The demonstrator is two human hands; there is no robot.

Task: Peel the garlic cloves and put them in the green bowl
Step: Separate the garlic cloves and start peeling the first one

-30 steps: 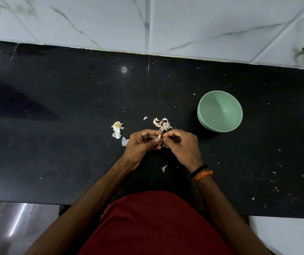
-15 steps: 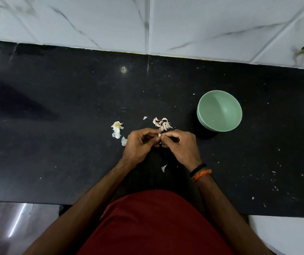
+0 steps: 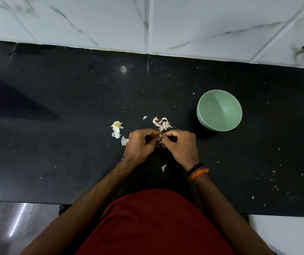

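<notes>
Both hands meet at mid tabletop [image 3: 55, 111], fingertips together. Left hand [image 3: 141, 145]: fingers curled, pinching a small pale garlic clove [image 3: 160, 135]. Right hand [image 3: 181, 146]: fingers curled, thumb and forefinger also pinching the same clove from the right side. Clove only partly visible between the fingertips; how much skin remains on it cannot be told.

Pile of unpeeled cloves [image 3: 161, 123], pinkish, lies on the tabletop just beyond the hands. Green bowl [image 3: 219, 110] stands upright to the far right of the hands, apart from them; no clove is visible in it.

Garlic root stub with papery skin [image 3: 117, 125] lies left of the pile. More white skin pieces: one just below the stub [image 3: 116, 134], one beside the left hand [image 3: 124, 141], one small flake [image 3: 144, 117] left of the pile, one near the person between the wrists [image 3: 163, 167]. Fine white specks are scattered over the right part of the tabletop.

Right wrist carries a black band [image 3: 194, 167] and an orange thread [image 3: 199, 174]. Marble-patterned tile wall [image 3: 202, 24] runs along the far edge.
</notes>
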